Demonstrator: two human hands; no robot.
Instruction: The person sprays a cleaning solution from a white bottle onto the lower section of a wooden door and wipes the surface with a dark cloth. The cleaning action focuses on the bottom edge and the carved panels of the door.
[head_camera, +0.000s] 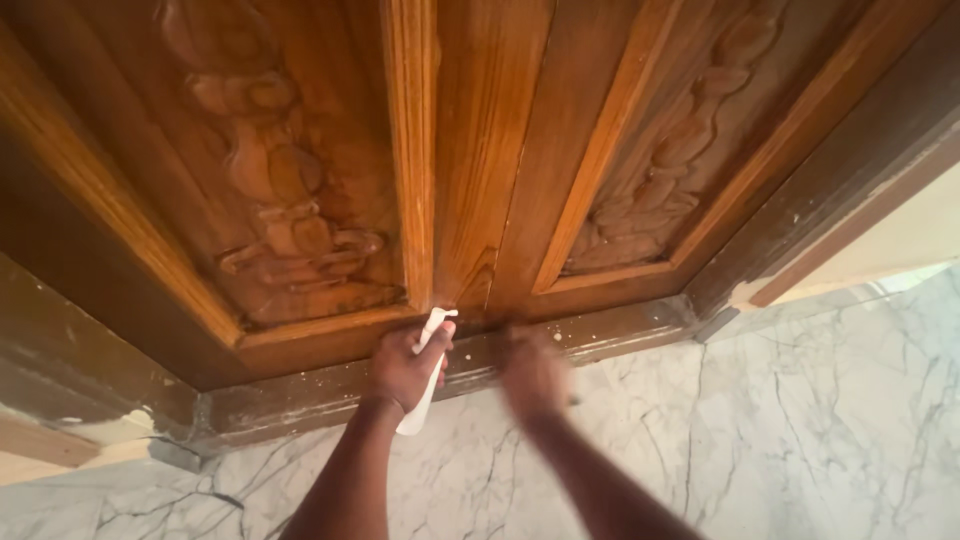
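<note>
My left hand (405, 368) grips a white spray bottle (430, 335) with its nozzle up against the bottom edge of a carved wooden double door (480, 150). My right hand (533, 372) is blurred with motion just right of it, low against the dark door threshold (620, 330). I cannot tell whether the right hand holds anything. Both forearms reach up from the bottom of the view.
White marble floor with grey veins (800, 430) lies under the hands. The dark wooden door frame (850, 170) runs up at the right, with a pale wall (900, 240) beyond. Chipped paint marks the frame base at the left (110, 425).
</note>
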